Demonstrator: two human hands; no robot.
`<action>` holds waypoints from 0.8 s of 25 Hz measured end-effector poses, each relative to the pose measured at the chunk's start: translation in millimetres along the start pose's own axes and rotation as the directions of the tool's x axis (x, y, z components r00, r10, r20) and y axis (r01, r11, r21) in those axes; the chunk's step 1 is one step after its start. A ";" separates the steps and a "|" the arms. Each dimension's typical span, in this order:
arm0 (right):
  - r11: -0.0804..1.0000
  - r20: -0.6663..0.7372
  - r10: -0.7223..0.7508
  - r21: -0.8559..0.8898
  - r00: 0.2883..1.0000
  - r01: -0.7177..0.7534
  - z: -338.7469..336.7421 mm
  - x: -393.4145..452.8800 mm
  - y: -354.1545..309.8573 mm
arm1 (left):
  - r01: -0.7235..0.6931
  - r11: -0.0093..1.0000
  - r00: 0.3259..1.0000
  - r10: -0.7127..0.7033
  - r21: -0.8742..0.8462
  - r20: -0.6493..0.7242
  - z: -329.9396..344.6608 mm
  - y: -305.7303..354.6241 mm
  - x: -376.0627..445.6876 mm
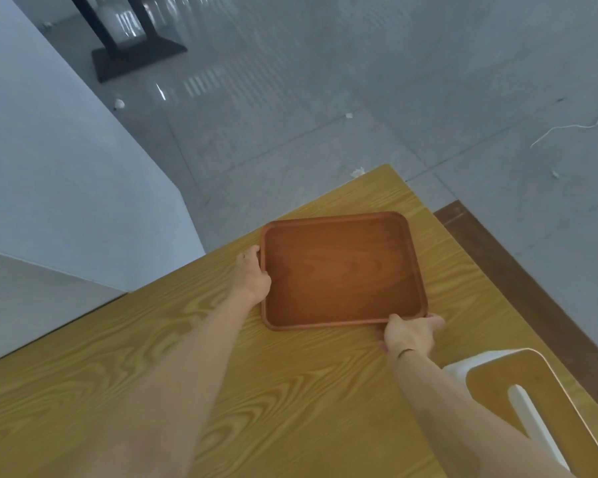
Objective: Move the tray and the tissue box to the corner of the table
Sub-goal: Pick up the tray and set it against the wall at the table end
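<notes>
A reddish-brown wooden tray (340, 270), empty, lies flat on the yellow wood-grain table (273, 391), close to the table's far corner. My left hand (254, 274) grips the tray's left rim. My right hand (411, 331) holds the tray's near right corner, fingers curled under the rim. The tissue box (532, 401), white with a light wooden top and a white slot, stands at the lower right of the table, beside my right forearm.
The table's far corner (389, 167) points toward a grey tiled floor. A brown strip runs along the right table edge. A white wall or cabinet stands to the left. A dark stand base sits far back on the floor, and a white cable lies at right.
</notes>
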State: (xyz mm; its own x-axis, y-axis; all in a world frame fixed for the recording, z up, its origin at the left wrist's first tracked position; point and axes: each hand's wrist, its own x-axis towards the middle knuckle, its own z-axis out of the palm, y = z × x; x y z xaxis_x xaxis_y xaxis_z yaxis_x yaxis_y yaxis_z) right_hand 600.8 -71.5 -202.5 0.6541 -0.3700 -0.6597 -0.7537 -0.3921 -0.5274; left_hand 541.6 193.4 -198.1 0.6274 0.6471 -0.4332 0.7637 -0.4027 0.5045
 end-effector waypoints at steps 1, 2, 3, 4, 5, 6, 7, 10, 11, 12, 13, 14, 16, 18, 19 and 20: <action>1.000 0.020 -0.014 -0.005 1.000 0.015 -1.5 -1.9 0.5 | 0.023 0.998 1.000 -0.023 -0.058 -0.007 -0.3 -2.9 -5.4; 0.999 0.043 -0.033 -0.012 0.999 0.034 -3.4 -4.0 1.0 | 0.053 0.992 0.998 -0.056 -0.113 -0.015 -0.8 -6.8 -12.4; 0.999 0.065 -0.052 -0.011 0.997 0.053 -5.6 -6.6 1.7 | 0.085 0.984 0.996 -0.090 -0.155 -0.022 -2.2 -11.5 -21.1; 0.998 0.085 -0.068 -0.009 0.994 0.069 -8.4 -9.8 3.1 | 0.110 0.976 0.993 -0.118 -0.190 -0.029 -4.2 -16.8 -30.7; 0.996 0.109 -0.085 -0.010 0.990 0.087 -11.3 -14.4 4.7 | 0.130 0.967 0.989 -0.142 -0.218 -0.037 -6.7 -22.9 -41.0; 0.994 0.140 -0.104 -0.020 0.985 0.107 -14.4 -20.4 6.8 | 0.146 0.959 0.985 -0.163 -0.244 -0.052 -10.7 -29.6 -53.3; 0.992 0.167 -0.118 -0.032 0.979 0.125 -17.5 -26.4 9.8 | 0.158 0.950 0.981 -0.183 -0.270 -0.068 -14.3 -36.5 -66.1; 0.986 0.255 -0.161 -0.001 0.953 0.167 -26.2 -45.8 19.1 | 0.184 0.914 0.962 -0.243 -0.361 -0.124 -26.3 -59.7 -109.3; 0.984 0.291 -0.179 0.031 0.940 0.178 -29.0 -55.6 22.4 | 0.192 0.905 0.953 -0.265 -0.380 -0.150 -31.8 -69.6 -126.7; 0.981 0.324 -0.195 0.058 0.926 0.186 -31.8 -64.3 25.8 | 0.198 0.898 0.943 -0.284 -0.393 -0.174 -36.8 -79.9 -143.2; 0.978 0.353 -0.209 0.077 0.912 0.195 -34.5 -73.2 29.2 | 0.206 0.889 0.931 -0.307 -0.409 -0.198 -41.4 -90.2 -159.8; 0.975 0.385 -0.224 0.084 0.896 0.207 -36.9 -83.3 33.1 | 0.211 0.879 0.917 -0.330 -0.428 -0.224 -46.6 -100.8 -177.6; 0.968 0.459 -0.250 0.091 0.853 0.234 -38.3 -108.0 43.5 | 0.206 0.859 0.890 -0.363 -0.469 -0.274 -58.2 -124.4 -214.1; 0.957 0.526 -0.281 0.091 0.803 0.276 -37.1 -132.4 56.4 | 0.195 0.845 0.864 -0.388 -0.497 -0.320 -67.8 -148.5 -248.8; 0.954 0.551 -0.288 0.092 0.783 0.286 -35.9 -145.2 62.8 | 0.191 0.845 0.847 -0.399 -0.500 -0.351 -72.2 -161.3 -266.3; 0.953 0.574 -0.291 0.100 0.765 0.287 -34.3 -158.0 69.0 | 0.190 0.845 0.829 -0.410 -0.499 -0.379 -76.1 -174.0 -282.5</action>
State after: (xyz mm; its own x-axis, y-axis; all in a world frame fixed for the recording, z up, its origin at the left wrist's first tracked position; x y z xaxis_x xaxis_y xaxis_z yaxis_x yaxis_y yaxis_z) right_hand 447.7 -69.0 -116.2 0.6831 0.3143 -0.6592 -0.5368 -0.3959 -0.7451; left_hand 219.9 129.9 -106.7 0.1495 0.9474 -0.2830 0.6887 0.1056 0.7174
